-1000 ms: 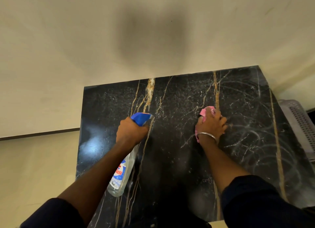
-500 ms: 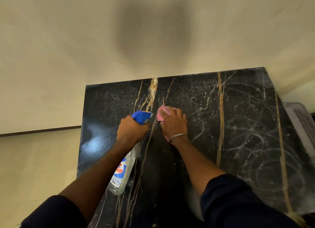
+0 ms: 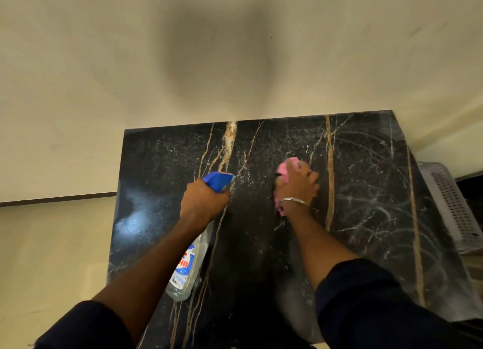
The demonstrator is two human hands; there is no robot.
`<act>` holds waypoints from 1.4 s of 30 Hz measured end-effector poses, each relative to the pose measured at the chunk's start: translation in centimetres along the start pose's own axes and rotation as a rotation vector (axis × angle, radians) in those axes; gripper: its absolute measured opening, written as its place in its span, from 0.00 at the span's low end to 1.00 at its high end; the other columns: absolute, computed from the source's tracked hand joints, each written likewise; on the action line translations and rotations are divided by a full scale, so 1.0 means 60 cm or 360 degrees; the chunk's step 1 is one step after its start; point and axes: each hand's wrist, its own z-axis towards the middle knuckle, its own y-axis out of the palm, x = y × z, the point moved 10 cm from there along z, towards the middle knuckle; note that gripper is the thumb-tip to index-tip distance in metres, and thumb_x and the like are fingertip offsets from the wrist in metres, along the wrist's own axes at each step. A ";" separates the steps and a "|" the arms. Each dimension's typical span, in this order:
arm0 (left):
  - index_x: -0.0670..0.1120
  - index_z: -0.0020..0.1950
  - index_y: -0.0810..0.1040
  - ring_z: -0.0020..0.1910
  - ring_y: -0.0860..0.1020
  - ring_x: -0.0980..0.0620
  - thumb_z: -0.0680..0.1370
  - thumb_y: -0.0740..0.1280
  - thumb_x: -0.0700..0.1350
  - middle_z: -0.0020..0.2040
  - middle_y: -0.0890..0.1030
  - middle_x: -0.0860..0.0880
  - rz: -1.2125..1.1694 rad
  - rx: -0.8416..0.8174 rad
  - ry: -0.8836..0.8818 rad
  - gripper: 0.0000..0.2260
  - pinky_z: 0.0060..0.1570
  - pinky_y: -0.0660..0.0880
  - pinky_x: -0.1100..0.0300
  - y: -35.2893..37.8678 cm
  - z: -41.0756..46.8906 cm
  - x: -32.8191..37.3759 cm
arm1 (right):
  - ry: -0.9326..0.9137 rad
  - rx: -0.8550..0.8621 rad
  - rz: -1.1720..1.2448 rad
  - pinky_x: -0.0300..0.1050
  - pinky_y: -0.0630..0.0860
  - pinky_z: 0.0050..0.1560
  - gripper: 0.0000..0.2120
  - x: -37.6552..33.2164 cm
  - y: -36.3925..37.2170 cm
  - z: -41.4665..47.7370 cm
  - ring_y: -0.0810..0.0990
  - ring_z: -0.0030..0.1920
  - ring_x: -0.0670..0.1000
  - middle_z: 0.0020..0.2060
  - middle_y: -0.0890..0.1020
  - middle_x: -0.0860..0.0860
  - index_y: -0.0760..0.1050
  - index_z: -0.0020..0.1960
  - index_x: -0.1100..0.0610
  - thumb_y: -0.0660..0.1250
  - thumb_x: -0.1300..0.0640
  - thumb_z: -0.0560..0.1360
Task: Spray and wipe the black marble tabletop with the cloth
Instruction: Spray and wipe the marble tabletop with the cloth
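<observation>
The black marble tabletop [image 3: 162,171] with gold and white veins fills the lower middle of the head view. My left hand [image 3: 202,201] grips a clear spray bottle [image 3: 187,267] with a blue trigger head, held over the table's left half with the nozzle pointing away from me. My right hand [image 3: 296,184] presses a pink cloth [image 3: 283,167] flat on the marble near the centre; a silver bangle sits on that wrist. Curved wet wipe streaks show on the right part of the top.
A cream wall [image 3: 235,48] rises right behind the table's far edge. A pale perforated plastic basket [image 3: 449,205] stands close against the table's right side. Cream floor [image 3: 52,244] lies to the left.
My right hand with the cloth slid from right to left beside the bottle, then back rightward toward the centre. My left hand and the bottle stayed put.
</observation>
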 end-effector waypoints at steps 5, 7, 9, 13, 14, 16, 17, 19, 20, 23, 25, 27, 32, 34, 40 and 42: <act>0.44 0.54 0.76 0.36 0.78 0.54 0.72 0.72 0.47 0.38 0.79 0.49 -0.0001 -0.0039 -0.0034 0.14 0.36 0.75 0.61 0.016 0.003 0.015 | -0.0688 -0.0278 -0.0219 0.57 0.68 0.60 0.28 -0.137 0.056 -0.074 0.65 0.65 0.59 0.71 0.65 0.50 0.62 0.74 0.44 0.62 0.46 0.74; 0.44 0.55 0.76 0.36 0.78 0.54 0.72 0.72 0.46 0.39 0.79 0.49 0.0032 -0.0053 -0.0022 0.14 0.38 0.76 0.60 0.025 0.004 0.029 | -0.0849 -0.0324 -0.0250 0.56 0.67 0.60 0.29 -0.138 0.060 -0.078 0.65 0.66 0.58 0.72 0.64 0.49 0.62 0.74 0.43 0.63 0.45 0.74; 0.45 0.54 0.76 0.34 0.77 0.55 0.72 0.72 0.47 0.37 0.78 0.50 0.0036 -0.0038 -0.0020 0.14 0.36 0.75 0.61 0.030 0.006 0.039 | -0.0931 -0.0320 -0.0276 0.56 0.67 0.60 0.27 -0.118 0.056 -0.064 0.65 0.66 0.58 0.72 0.64 0.48 0.62 0.73 0.43 0.62 0.46 0.75; 0.45 0.54 0.76 0.34 0.77 0.57 0.71 0.73 0.47 0.37 0.78 0.51 0.0001 -0.0027 -0.0033 0.14 0.34 0.73 0.64 0.042 0.016 0.050 | -0.0575 -0.0172 -0.0143 0.58 0.68 0.59 0.25 0.002 0.014 0.019 0.65 0.65 0.59 0.72 0.66 0.49 0.64 0.72 0.43 0.61 0.49 0.75; 0.45 0.54 0.76 0.34 0.77 0.57 0.71 0.73 0.47 0.36 0.78 0.52 0.0006 -0.0025 -0.0038 0.13 0.34 0.72 0.64 0.043 0.016 0.052 | -0.0469 -0.0129 -0.0132 0.58 0.67 0.59 0.25 0.038 0.001 0.042 0.65 0.65 0.60 0.72 0.66 0.50 0.64 0.72 0.43 0.61 0.49 0.75; 0.46 0.53 0.76 0.34 0.77 0.57 0.72 0.72 0.47 0.37 0.78 0.52 0.0016 -0.0005 -0.0068 0.13 0.33 0.72 0.65 0.046 0.016 0.055 | -0.0292 -0.0071 -0.0110 0.58 0.66 0.59 0.25 0.097 -0.017 0.081 0.65 0.65 0.61 0.72 0.66 0.50 0.65 0.72 0.44 0.62 0.48 0.76; 0.46 0.53 0.76 0.34 0.77 0.57 0.72 0.72 0.47 0.37 0.78 0.51 0.0020 0.0010 -0.0087 0.13 0.32 0.71 0.65 0.046 0.016 0.057 | -0.0219 -0.0030 -0.0095 0.58 0.66 0.59 0.25 0.114 -0.022 0.094 0.65 0.66 0.61 0.72 0.67 0.51 0.66 0.72 0.44 0.62 0.48 0.76; 0.45 0.52 0.76 0.33 0.77 0.56 0.72 0.72 0.47 0.36 0.77 0.51 0.0013 0.0032 -0.0122 0.12 0.31 0.70 0.66 0.046 0.018 0.059 | -0.0074 0.0072 -0.0051 0.60 0.65 0.61 0.24 0.119 -0.028 0.102 0.64 0.67 0.63 0.71 0.67 0.52 0.68 0.70 0.44 0.63 0.49 0.74; 0.45 0.51 0.76 0.33 0.76 0.56 0.72 0.72 0.47 0.36 0.77 0.51 0.0005 0.0042 -0.0137 0.11 0.31 0.70 0.65 0.047 0.021 0.060 | -0.0007 0.0106 -0.0029 0.61 0.64 0.61 0.24 0.111 -0.027 0.102 0.64 0.68 0.63 0.71 0.67 0.52 0.68 0.69 0.44 0.63 0.49 0.74; 0.45 0.50 0.76 0.34 0.77 0.55 0.73 0.72 0.45 0.36 0.78 0.49 -0.0021 0.0070 -0.0155 0.09 0.33 0.72 0.64 0.047 0.026 0.068 | -0.0108 0.0043 -0.0024 0.62 0.63 0.62 0.25 0.038 -0.005 0.099 0.63 0.68 0.64 0.71 0.67 0.53 0.67 0.70 0.44 0.64 0.48 0.73; 0.45 0.49 0.75 0.35 0.77 0.55 0.73 0.71 0.45 0.37 0.78 0.49 -0.0016 0.0075 -0.0157 0.09 0.34 0.72 0.63 0.048 0.029 0.075 | -0.0406 -0.0049 -0.0053 0.61 0.65 0.61 0.26 -0.042 0.015 0.087 0.64 0.67 0.63 0.70 0.68 0.52 0.66 0.70 0.44 0.64 0.48 0.72; 0.45 0.49 0.75 0.34 0.77 0.54 0.73 0.71 0.45 0.37 0.78 0.48 -0.0010 0.0114 -0.0181 0.09 0.34 0.72 0.63 0.045 0.031 0.080 | -0.0697 -0.0130 -0.0107 0.59 0.66 0.61 0.27 -0.116 0.033 0.065 0.64 0.67 0.62 0.70 0.68 0.51 0.66 0.71 0.44 0.65 0.49 0.72; 0.45 0.48 0.75 0.34 0.76 0.55 0.72 0.72 0.45 0.36 0.77 0.49 -0.0037 0.0203 -0.0243 0.09 0.33 0.72 0.63 0.029 0.027 0.091 | -0.0830 -0.0447 0.0713 0.48 0.73 0.61 0.22 -0.164 0.025 0.064 0.73 0.62 0.51 0.64 0.77 0.48 0.74 0.68 0.48 0.57 0.53 0.75; 0.46 0.47 0.74 0.34 0.76 0.55 0.72 0.72 0.45 0.35 0.77 0.50 -0.0058 0.0192 -0.0213 0.08 0.34 0.72 0.64 0.026 0.021 0.098 | -0.0284 -0.0651 0.1506 0.37 0.78 0.50 0.19 -0.114 -0.004 0.091 0.79 0.51 0.45 0.57 0.82 0.52 0.77 0.66 0.54 0.57 0.59 0.78; 0.47 0.51 0.74 0.37 0.77 0.54 0.73 0.74 0.47 0.38 0.77 0.50 -0.0037 0.0013 -0.0075 0.12 0.34 0.70 0.65 0.056 -0.006 0.145 | 0.0702 -0.1332 0.3095 0.58 0.80 0.52 0.22 0.008 -0.011 0.050 0.81 0.57 0.62 0.58 0.82 0.60 0.80 0.61 0.59 0.66 0.53 0.69; 0.49 0.49 0.74 0.36 0.76 0.54 0.72 0.75 0.49 0.37 0.77 0.51 -0.0036 0.0004 -0.0007 0.12 0.33 0.70 0.66 0.066 -0.020 0.168 | 0.0651 -0.1310 0.3207 0.61 0.80 0.51 0.28 0.031 -0.018 0.037 0.80 0.59 0.64 0.61 0.80 0.61 0.80 0.62 0.59 0.73 0.52 0.64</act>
